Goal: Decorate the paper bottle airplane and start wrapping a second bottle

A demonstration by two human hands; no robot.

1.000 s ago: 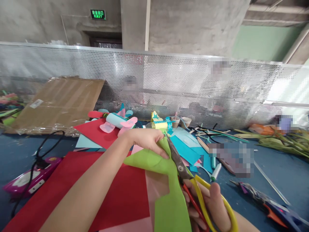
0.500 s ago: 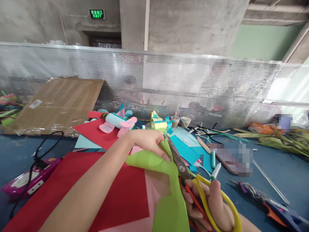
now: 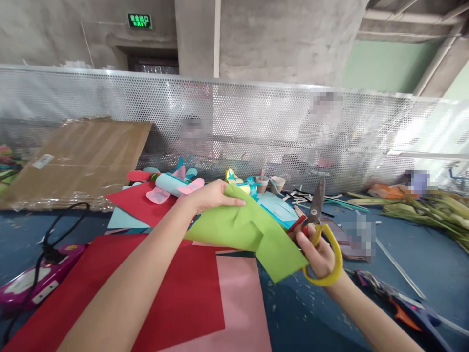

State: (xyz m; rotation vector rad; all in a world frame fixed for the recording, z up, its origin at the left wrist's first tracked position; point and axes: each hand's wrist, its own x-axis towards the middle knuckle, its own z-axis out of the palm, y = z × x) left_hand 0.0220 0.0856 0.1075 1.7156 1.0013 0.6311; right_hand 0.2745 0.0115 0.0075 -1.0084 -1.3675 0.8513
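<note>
A sheet of green paper [image 3: 252,230], cut and bent, is pinched at its upper left edge by my left hand [image 3: 216,196]. It hangs above red paper [image 3: 176,293] and pink paper [image 3: 244,298] on the blue table. My right hand [image 3: 318,254] grips scissors [image 3: 318,208] by their yellow and red handles, blades pointing up and away from the green paper. The paper's right corner reaches close to my right hand; whether the fingers touch it I cannot tell.
Paper craft figures [image 3: 172,185] and paper cups [image 3: 277,184] stand at the back. A purple power strip [image 3: 40,278] lies left, a glue gun [image 3: 399,303] right, and a phone [image 3: 344,239] behind my right hand. Flattened cardboard [image 3: 84,161] leans against a perforated metal screen [image 3: 256,122].
The scissors have left the green paper and turned upright, as my right hand moved up. My left hand has shifted left and up, and the paper has swung up off the table.
</note>
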